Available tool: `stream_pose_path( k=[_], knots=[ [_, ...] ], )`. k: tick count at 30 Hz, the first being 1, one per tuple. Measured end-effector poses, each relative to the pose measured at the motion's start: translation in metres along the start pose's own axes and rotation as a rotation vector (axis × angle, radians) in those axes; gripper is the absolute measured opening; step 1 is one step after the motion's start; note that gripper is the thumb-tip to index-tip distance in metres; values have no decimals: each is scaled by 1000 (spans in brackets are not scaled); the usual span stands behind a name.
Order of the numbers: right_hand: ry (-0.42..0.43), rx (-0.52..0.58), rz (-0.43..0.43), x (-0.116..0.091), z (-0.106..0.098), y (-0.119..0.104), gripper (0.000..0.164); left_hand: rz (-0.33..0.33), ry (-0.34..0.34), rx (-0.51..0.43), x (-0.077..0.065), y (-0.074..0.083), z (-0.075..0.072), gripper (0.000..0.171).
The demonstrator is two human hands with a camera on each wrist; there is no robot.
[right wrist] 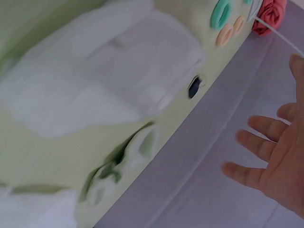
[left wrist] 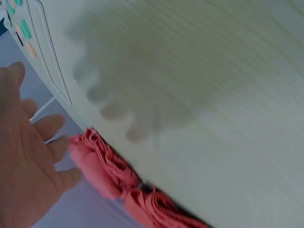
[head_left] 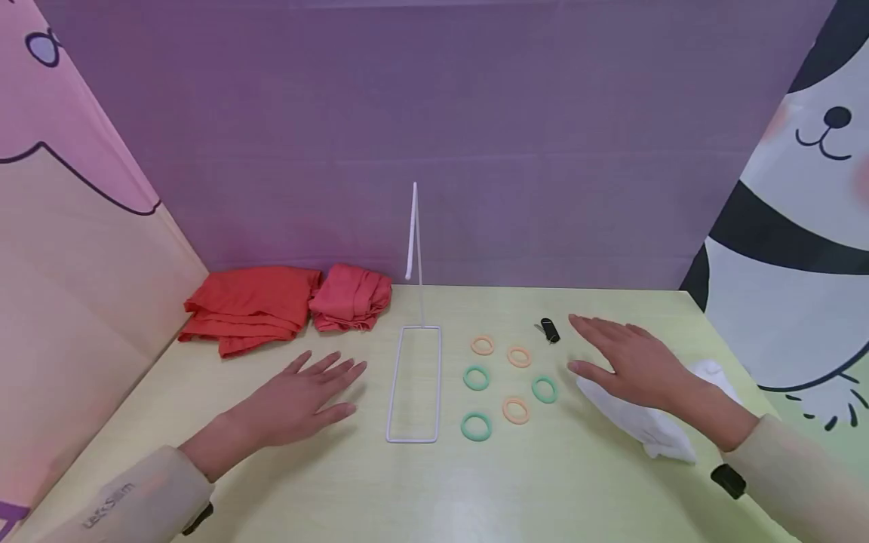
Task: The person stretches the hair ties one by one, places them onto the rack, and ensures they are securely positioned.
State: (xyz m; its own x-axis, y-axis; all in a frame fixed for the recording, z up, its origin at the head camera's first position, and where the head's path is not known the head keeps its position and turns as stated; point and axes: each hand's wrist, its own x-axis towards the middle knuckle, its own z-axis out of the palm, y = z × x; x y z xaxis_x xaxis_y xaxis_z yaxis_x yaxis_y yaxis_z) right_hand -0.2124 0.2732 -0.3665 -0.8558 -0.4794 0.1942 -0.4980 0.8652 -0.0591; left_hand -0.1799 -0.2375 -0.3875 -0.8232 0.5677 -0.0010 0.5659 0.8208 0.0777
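Note:
My left hand (head_left: 299, 403) is held over the table with its fingers spread and nothing in it; its shadow falls on the tabletop below. My right hand (head_left: 638, 366) hovers palm down above a crumpled white cloth (head_left: 655, 434), fingers extended, holding nothing. Between the hands stands a white wire stand (head_left: 414, 440) with a rectangular base and a tall bent upright. Right of it lie three green rings (head_left: 477, 438) and three orange rings (head_left: 515, 421). A small black fob-like object (head_left: 551, 330) with a metal piece lies just beyond my right fingertips.
Two folded red cloths, a wider one (head_left: 258, 302) and a smaller bundle (head_left: 349, 298), lie at the table's back left. A purple curtain (head_left: 543, 151) hangs behind the pale wooden table (head_left: 434, 490). Printed fabric walls flank both sides.

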Motion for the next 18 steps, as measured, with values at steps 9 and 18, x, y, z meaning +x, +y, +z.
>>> stream_pose_path(
  k=[9, 18],
  knots=[
    [-201, 199, 47, 42, 12, -34, 71, -71, -138, -175, 30, 16, 23, 69],
    [-195, 114, -12, 87, 45, -57, 60, -80, -119, -170, 40, 27, 36, 67]
  ],
)
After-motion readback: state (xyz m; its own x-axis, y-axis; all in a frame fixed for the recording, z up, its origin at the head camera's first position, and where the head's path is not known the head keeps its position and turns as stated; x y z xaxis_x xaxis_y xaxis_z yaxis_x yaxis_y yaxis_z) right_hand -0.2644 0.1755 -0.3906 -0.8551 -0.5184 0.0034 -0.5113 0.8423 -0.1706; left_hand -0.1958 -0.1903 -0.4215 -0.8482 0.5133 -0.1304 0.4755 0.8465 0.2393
